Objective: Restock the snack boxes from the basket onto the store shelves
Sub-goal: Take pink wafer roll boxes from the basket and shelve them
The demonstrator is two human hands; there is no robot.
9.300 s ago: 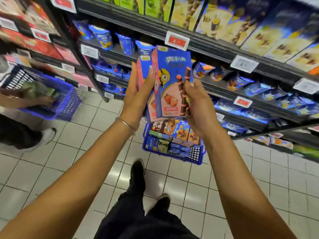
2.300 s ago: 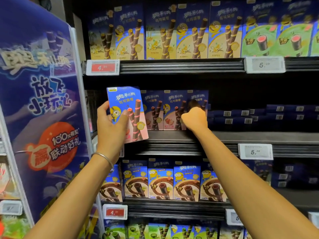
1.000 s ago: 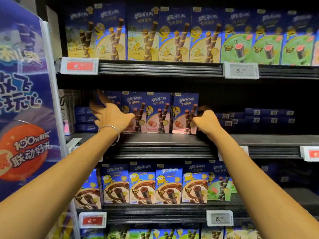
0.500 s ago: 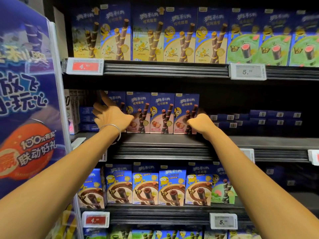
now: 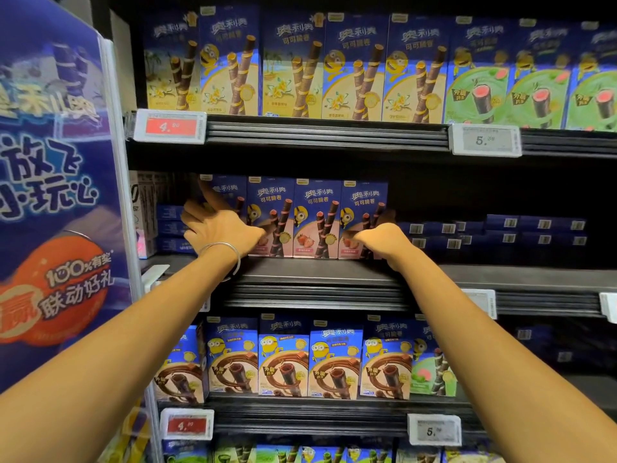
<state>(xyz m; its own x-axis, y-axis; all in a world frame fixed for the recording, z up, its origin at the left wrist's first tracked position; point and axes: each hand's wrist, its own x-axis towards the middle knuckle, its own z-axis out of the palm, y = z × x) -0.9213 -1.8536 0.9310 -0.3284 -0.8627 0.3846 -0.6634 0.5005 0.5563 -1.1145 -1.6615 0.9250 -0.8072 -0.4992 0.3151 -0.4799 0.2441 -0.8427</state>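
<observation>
Snack boxes [image 5: 317,218]: four, upright, fronts out, side by side and touching, on the left part of the middle shelf [image 5: 317,272]. Each has a blue top with white script, a yellow cartoon figure, two dark wafer rolls with a pink spiral, and a pink lower panel with strawberries.

Left hand [image 5: 222,228]: fingers spread and straight, laid against the leftmost box [image 5: 227,192]; index finger points up along its left edge. Silver bracelet [image 5: 230,252] on that wrist.

Right hand [image 5: 380,238]: pinches the rightmost box [image 5: 362,202] at its right edge, fingers curled behind, thumb on the front.

Versus 2.3 s ago: the left hand then held one box out in front of the shelf, with three in the row. That box now stands in the row, released. Versus 0.5 s ago: both hands nearly unchanged.
</observation>
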